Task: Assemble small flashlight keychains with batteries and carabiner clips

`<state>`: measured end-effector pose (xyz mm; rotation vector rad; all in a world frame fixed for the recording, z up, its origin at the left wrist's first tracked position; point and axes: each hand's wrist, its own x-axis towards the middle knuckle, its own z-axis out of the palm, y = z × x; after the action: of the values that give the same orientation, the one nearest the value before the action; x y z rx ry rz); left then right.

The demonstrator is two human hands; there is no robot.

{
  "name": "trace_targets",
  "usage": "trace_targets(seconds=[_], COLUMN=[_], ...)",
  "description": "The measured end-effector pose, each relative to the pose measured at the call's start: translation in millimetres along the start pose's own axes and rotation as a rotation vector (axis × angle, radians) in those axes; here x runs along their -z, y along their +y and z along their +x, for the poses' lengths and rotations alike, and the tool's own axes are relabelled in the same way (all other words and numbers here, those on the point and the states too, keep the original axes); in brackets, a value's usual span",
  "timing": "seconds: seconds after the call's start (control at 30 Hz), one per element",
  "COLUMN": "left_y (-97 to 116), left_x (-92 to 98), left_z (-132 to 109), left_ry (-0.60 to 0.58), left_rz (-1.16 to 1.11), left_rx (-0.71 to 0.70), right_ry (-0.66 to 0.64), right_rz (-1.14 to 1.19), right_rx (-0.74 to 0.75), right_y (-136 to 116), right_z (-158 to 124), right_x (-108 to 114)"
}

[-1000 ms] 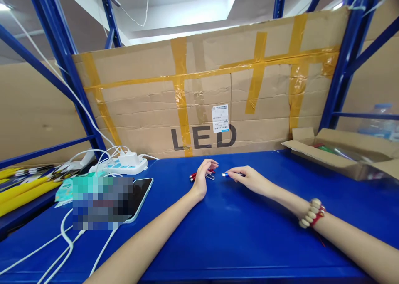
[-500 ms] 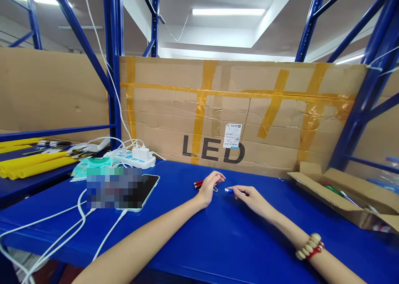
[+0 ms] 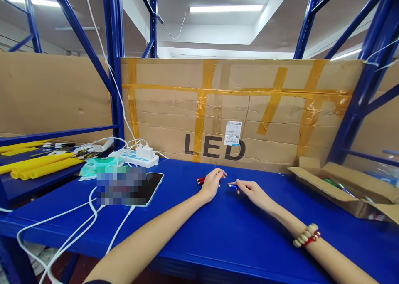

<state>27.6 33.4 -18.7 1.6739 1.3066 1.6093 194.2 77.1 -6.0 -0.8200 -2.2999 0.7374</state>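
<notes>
Slim red tubes [image 3: 201, 180] with silver ends lie on the blue table [image 3: 199, 230] near the middle, partly covered by my left hand [image 3: 213, 185]. That hand rests beside and over them with its fingers stretched loosely to the right. A small silver clip or ring shows just past its fingers. To the right, my right hand [image 3: 253, 192] pinches a short blue metallic tube [image 3: 232, 186] with a silver end, which points left toward my left hand. Whether the tubes are pens or small torches I cannot tell.
An open cardboard box [image 3: 339, 194] with pen-like items stands at the right. On the left are a phone [image 3: 152, 188], white charging cables [image 3: 90, 221], a power strip [image 3: 149, 161] and yellow rolls [image 3: 50, 167]. A large cardboard panel [image 3: 168, 109] closes off the back.
The view has shifted slightly. My left hand covers a little more of the red tubes. My right hand still pinches the blue tube, nearly in the same place.
</notes>
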Motion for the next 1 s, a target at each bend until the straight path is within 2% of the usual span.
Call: trace_targets(seconds=[0.13, 0.2, 0.27, 0.43, 0.57, 0.7, 0.8, 0.9, 1.0], left_y=[-1.4, -2.4, -4.5, -14.2, -20.0, -19.7, -17.7, -16.1, -14.6], left_x=[11.9, 23.7, 37.3, 61.1, 62.9, 61.5, 61.8, 62.2, 63.6], left_z=[5.3, 10.3, 15.8, 23.5, 23.5, 25.1, 27.5, 29.7, 31.8], left_ry=[0.08, 0.144, 0.215, 0.302, 0.297, 0.291, 0.312, 0.341, 0.368], left_rz=[0.437, 0.54, 0.568, 0.59, 0.599, 0.606, 0.61, 0.61, 0.607], left_rx=[-0.052, -0.008, 0.086, 0.202, 0.237, 0.246, 0.267, 0.294, 0.309], right_ry=[-0.065, -0.087, -0.106, -0.156, -0.161, -0.13, -0.236, -0.342, -0.309], right_rz=[-0.03, -0.072, -0.121, -0.153, -0.203, -0.378, -0.421, -0.365, -0.317], right_rx=[0.052, 0.103, 0.163, 0.279, 0.377, 0.393, 0.369, 0.357, 0.381], right_y=[-2.6, -2.3, -1.2, -1.3, -9.8, -18.9, -17.9, -11.6, -6.8], right_z=[-2.4, -3.5, -3.4, 5.9, 22.4, 45.6, 64.5, 80.5, 92.2], right_x=[1.2, 1.5, 0.4, -10.8, -23.6, -31.3, -35.9, -44.5, -58.2])
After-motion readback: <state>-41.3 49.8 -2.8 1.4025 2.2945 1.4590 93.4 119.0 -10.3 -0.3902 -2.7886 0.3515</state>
